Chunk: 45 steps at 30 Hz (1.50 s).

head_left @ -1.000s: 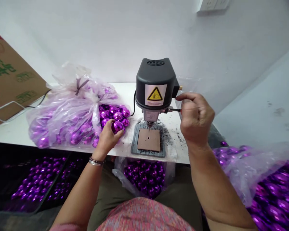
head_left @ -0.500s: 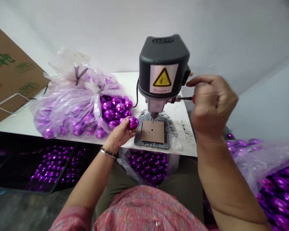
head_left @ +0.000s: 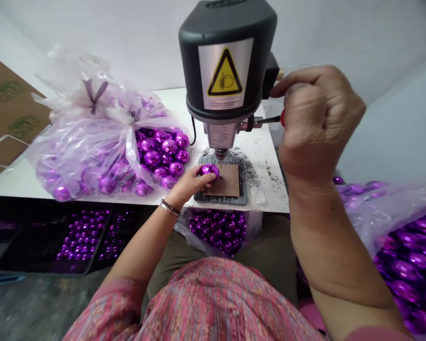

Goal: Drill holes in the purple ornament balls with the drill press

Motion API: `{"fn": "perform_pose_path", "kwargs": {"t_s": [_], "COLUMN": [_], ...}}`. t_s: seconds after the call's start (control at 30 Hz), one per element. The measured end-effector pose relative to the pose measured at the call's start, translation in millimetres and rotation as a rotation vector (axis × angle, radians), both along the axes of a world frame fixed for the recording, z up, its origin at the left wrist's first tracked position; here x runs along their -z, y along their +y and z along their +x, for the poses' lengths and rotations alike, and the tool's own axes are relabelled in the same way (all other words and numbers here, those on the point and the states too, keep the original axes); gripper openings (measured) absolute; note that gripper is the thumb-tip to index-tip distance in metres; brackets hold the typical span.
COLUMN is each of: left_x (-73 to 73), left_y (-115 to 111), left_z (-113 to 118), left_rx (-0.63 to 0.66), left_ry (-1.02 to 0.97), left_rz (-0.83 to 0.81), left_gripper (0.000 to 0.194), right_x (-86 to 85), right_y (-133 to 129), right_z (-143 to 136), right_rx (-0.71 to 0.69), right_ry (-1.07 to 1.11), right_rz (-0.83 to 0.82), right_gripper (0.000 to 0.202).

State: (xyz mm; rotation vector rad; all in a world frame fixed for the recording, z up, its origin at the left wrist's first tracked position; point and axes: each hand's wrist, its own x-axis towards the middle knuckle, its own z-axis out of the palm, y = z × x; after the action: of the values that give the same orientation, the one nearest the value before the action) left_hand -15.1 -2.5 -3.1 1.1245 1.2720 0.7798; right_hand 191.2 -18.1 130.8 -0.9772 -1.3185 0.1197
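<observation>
My left hand [head_left: 194,183] pinches a shiny purple faceted ball [head_left: 210,171] over the left part of a brown square board [head_left: 227,182]. The board, with a small dark hole, lies on the grey base [head_left: 242,189] of a black drill press [head_left: 227,61]. The drill bit points down just beside the ball. My right hand [head_left: 317,118] is closed around the red-ended lever [head_left: 282,117] at the machine's right side, its index finger reaching to the black box there.
Clear bags of purple balls [head_left: 81,161] lie left on the white table [head_left: 170,102], beside a cardboard box [head_left: 7,113]. Another open bag [head_left: 218,232] hangs at the front edge. More balls fill a bag [head_left: 412,274] at right and a black crate [head_left: 81,241]. Dark shavings surround the base.
My left hand has carried the purple ball rightward from the base's left edge to over the board near the bit. My right hand stays on the lever. The view has shifted closer to the machine.
</observation>
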Motion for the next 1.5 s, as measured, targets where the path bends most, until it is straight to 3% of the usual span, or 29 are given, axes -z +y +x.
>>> {"fn": "perform_pose_path", "kwargs": {"t_s": [0.37, 0.67, 0.9, 1.1, 1.3, 1.5], "left_x": [9.0, 6.4, 3.2, 8.7, 15.5, 12.5], "left_y": [11, 19, 18, 15, 16, 16], "left_z": [5, 23, 29, 31, 28, 28], "left_rx": [0.142, 0.226, 0.242, 0.216, 0.200, 0.224], "left_ry": [0.402, 0.696, 0.678, 0.663, 0.630, 0.599], "left_rz": [0.134, 0.418, 0.372, 0.415, 0.440, 0.433], "left_gripper": [0.044, 0.066, 0.049, 0.044, 0.049, 0.041], "right_x": [0.8, 1.4, 1.2, -4.1, 22.0, 49.8], "right_y": [1, 1, -3, -7, -12, -18], "right_z": [2, 3, 0, 4, 15, 14], "right_rx": [0.003, 0.005, -0.008, 0.077, 0.085, 0.135], "right_ry": [-0.056, -0.085, -0.045, -0.143, -0.339, -0.323], "right_rz": [0.043, 0.015, 0.005, -0.090, 0.114, 0.153], "right_gripper": [0.024, 0.037, 0.031, 0.023, 0.037, 0.033]}}
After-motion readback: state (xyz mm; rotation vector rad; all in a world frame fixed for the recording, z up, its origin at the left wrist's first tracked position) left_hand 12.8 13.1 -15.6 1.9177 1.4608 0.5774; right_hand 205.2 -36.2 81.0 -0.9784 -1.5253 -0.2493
